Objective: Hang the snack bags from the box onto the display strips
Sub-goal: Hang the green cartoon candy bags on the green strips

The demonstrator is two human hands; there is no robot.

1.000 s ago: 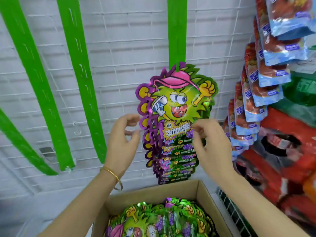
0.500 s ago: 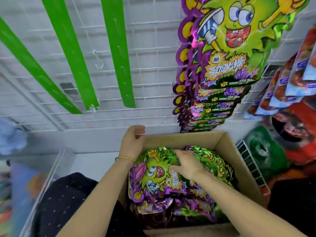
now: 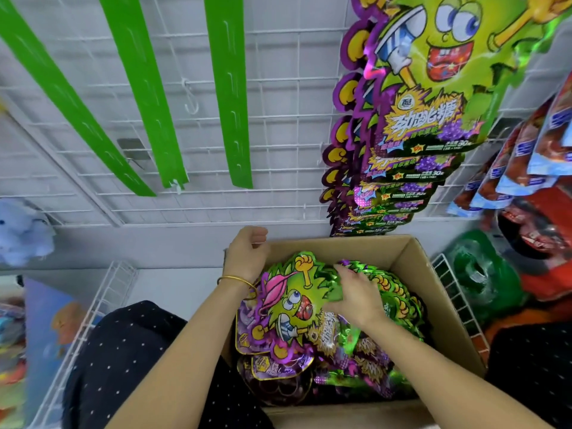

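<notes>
Near: an open brown cardboard box [image 3: 414, 261] is sitting low in front, holding a loose heap of shiny green-and-purple cartoon snack bags [image 3: 288, 305]. The right hand [image 3: 356, 295] is lying on the top bag's right edge, fingers spread and fairly straight, pressing, not closed round it. The left hand [image 3: 247, 255] is resting at the box's far-left rim, fingers curled; cannot tell whether it is gripping cardboard.

Far: hung bags [image 3: 427, 103] are overlapping in a column at right. Three bare green plastic display strips [image 3: 227, 88] are dangling to their left on the white wire grid [image 3: 294, 88].

Risk, as judged: the slick foil bags are overlapping, so a shallow pinch may lift two or drop one.
</notes>
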